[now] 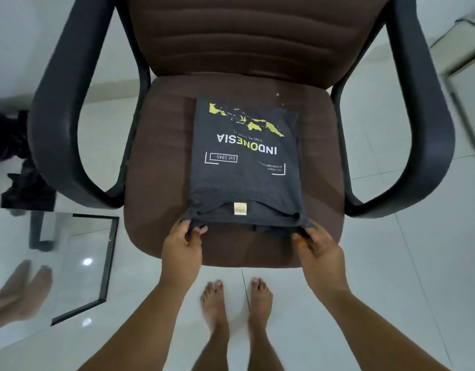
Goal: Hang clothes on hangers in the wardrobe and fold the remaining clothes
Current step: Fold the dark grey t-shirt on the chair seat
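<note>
The folded shirt (247, 162) lies mid-seat on the chair (161, 145), and both the left hand (181, 247) and right hand (320, 250) pinch its near corners with closed fingers; soft, light, floppy cloth, best gripped at those corners.

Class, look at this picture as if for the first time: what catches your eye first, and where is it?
First, the dark grey T-shirt, folded on the brown chair seat, its yellow map print and the word INDONESIA upside down to the viewer. Next, the left hand and right hand, each with a grip on a near corner. Below, bare feet stand on pale tiles.
</note>
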